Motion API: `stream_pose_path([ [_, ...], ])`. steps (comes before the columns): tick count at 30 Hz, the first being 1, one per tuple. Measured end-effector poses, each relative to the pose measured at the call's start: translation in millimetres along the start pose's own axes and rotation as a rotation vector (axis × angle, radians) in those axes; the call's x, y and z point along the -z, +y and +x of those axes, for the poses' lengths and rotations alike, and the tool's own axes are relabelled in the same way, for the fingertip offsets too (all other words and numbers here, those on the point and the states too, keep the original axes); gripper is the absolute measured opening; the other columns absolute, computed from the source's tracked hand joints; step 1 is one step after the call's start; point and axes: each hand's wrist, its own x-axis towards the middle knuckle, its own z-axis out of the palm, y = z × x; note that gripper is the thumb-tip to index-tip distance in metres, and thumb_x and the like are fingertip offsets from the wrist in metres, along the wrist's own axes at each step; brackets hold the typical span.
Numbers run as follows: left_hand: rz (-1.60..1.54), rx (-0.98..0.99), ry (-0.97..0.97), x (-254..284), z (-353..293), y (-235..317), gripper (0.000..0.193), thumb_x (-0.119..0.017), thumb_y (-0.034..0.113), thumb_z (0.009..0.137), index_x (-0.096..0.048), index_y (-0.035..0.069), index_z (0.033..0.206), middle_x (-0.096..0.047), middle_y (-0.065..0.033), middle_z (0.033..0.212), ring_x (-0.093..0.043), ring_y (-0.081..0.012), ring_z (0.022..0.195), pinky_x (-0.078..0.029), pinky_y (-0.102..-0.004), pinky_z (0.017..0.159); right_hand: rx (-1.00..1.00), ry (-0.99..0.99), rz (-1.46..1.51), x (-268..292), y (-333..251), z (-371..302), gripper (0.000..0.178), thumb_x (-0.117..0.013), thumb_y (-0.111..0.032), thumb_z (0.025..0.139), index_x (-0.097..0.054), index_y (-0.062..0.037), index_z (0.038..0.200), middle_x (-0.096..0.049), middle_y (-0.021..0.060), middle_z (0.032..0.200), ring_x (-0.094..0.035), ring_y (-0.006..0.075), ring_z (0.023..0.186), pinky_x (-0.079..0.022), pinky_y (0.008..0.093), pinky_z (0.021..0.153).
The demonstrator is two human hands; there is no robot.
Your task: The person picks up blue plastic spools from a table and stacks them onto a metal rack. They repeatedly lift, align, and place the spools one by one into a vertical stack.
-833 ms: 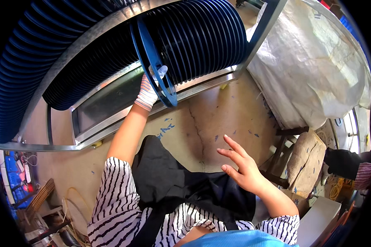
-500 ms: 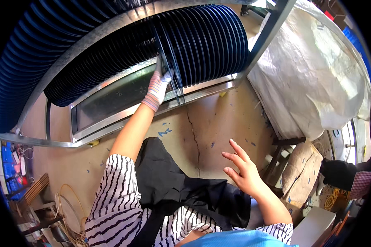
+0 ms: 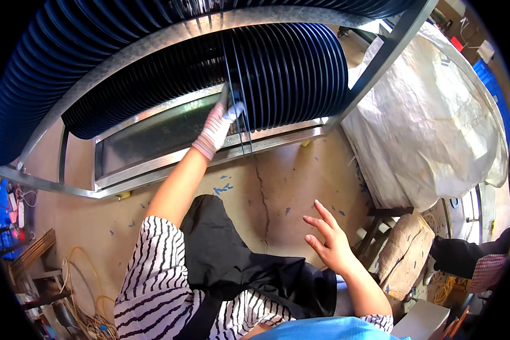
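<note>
My left hand (image 3: 219,124), in a striped knit glove, reaches up to a row of dark blue rings (image 3: 292,76) on a metal rack. Its fingers close around the edge of a thin dark blue ring (image 3: 245,127), which stands apart at the left end of the right-hand bunch. The rings partly hide the fingertips. My bare right hand (image 3: 333,242) hangs in the air over the floor, fingers apart, holding nothing.
Another long row of dark blue rings (image 3: 39,90) runs along the upper left. The metal frame (image 3: 374,65) rises at right beside a large silvery sheet-covered bulk (image 3: 430,124). Low at right are a worn brown pad (image 3: 405,255) and a person's dark sleeve (image 3: 459,255).
The whole view has shifted slightly, and the rack sits a little lower in it. My left hand stays at the same ring edge; my right hand keeps its spread fingers.
</note>
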Motion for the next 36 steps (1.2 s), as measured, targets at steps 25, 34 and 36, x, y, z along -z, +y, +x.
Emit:
stream_pose_path([
  [25,-0.221,0.177,0.238,66.0,67.1,-82.7,0.077,-0.064,0.065,0.079,-0.056,0.004,0.125,-0.062,-0.0107,0.122,-0.058,-0.0247,0.111,-0.045,-0.0370,0.099,0.046,-0.072,0.095,7.2,12.0,15.9,0.041,-0.068,-0.019,0.086,-0.057,-0.0086,0.124,-0.034,0.0175,0.149,-0.036,0.0369,0.136,-0.037,0.0432,0.108],
  [34,0.332,0.014,0.102,47.9,74.3,-77.1,0.058,-0.051,0.048,0.093,-0.046,0.011,0.138,-0.057,-0.0067,0.128,-0.053,-0.0205,0.114,-0.042,-0.0342,0.097,0.109,-0.088,0.027,0.1,29.3,26.2,0.044,-0.069,-0.019,0.085,-0.056,-0.0101,0.126,-0.034,0.0154,0.150,-0.040,0.0369,0.132,-0.039,0.0425,0.105],
  [36,0.441,-0.077,0.121,45.1,72.0,-80.9,0.045,-0.052,0.034,0.096,-0.048,0.009,0.133,-0.061,-0.0079,0.122,-0.057,-0.0206,0.108,-0.046,-0.0331,0.093,0.107,-0.093,0.031,-2.4,30.1,26.3,0.044,-0.069,-0.019,0.085,-0.056,-0.0100,0.126,-0.034,0.0156,0.150,-0.040,0.0370,0.132,-0.039,0.0427,0.105],
])
